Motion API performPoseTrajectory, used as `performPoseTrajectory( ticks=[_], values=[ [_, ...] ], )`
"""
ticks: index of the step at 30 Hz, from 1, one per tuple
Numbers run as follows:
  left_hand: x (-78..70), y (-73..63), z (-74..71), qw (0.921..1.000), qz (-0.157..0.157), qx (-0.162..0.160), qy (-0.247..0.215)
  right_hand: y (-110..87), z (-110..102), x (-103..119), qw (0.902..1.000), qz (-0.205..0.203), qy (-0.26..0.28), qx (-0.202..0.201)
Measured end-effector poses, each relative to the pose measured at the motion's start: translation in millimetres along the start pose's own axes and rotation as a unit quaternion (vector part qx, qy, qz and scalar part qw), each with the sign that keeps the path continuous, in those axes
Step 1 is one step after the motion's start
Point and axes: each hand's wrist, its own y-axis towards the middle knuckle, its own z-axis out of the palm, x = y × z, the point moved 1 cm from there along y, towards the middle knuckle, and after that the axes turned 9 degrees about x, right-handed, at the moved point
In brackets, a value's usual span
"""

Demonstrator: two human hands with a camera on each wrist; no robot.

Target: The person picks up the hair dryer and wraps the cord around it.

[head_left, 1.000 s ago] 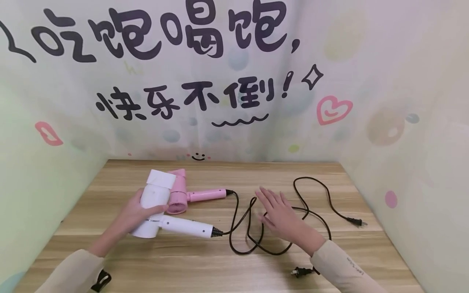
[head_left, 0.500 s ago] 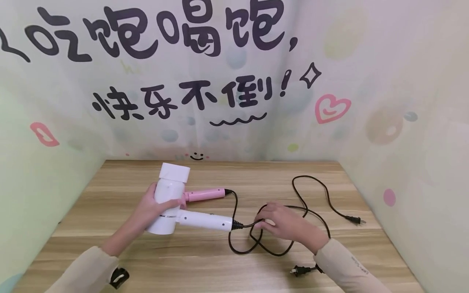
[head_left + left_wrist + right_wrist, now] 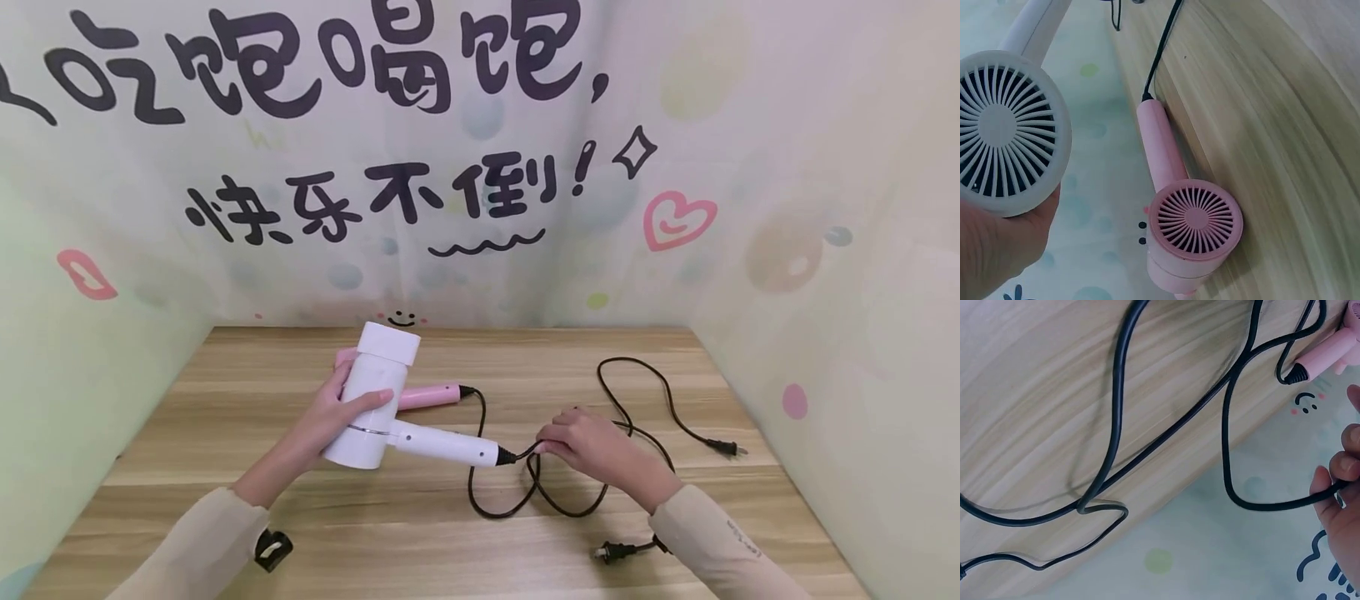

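My left hand [image 3: 335, 415] grips the body of a white hair dryer [image 3: 373, 392], raised over the table with its handle pointing right. In the left wrist view the white dryer's round intake grille [image 3: 997, 125] faces the camera. My right hand [image 3: 592, 446] pinches the black power cord [image 3: 1254, 505] a short way beyond that handle's end. Behind the white dryer a pink hair dryer [image 3: 430, 397] lies on the table, its body mostly hidden in the head view. The left wrist view shows the pink dryer [image 3: 1194, 219] fully, handle towards the wall.
Black cords loop across the right half of the wooden table [image 3: 375, 533]. One plug [image 3: 726, 448] lies near the right edge, another plug [image 3: 617, 552] near the front. A printed cloth wall [image 3: 480, 283] encloses the back and sides.
My left hand has moved the white dryer right and slightly up, across the pink one. My right hand went from fingers spread over the cords to pinching the cord.
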Motion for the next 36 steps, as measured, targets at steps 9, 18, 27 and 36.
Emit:
performPoseTrajectory(
  ticks=[9,18,27,36],
  values=[
    [-5.4,6.4,10.9,0.9991,0.034,-0.009,-0.023,-3.0,-16,-11,0.9899,0.116,0.062,0.053],
    [-8.0,9.5,21.9,0.9951,0.071,-0.068,-0.005,-13.6,-28,-28,0.9245,0.233,0.281,0.109],
    [-5.6,13.0,37.3,0.9906,0.104,-0.077,0.045,-0.6,-38,-19,0.8378,0.343,0.412,0.103],
    [-3.3,15.3,57.1,0.9859,0.148,-0.069,0.034,24.7,-35,15,0.7689,0.315,0.552,0.070]
  ],
)
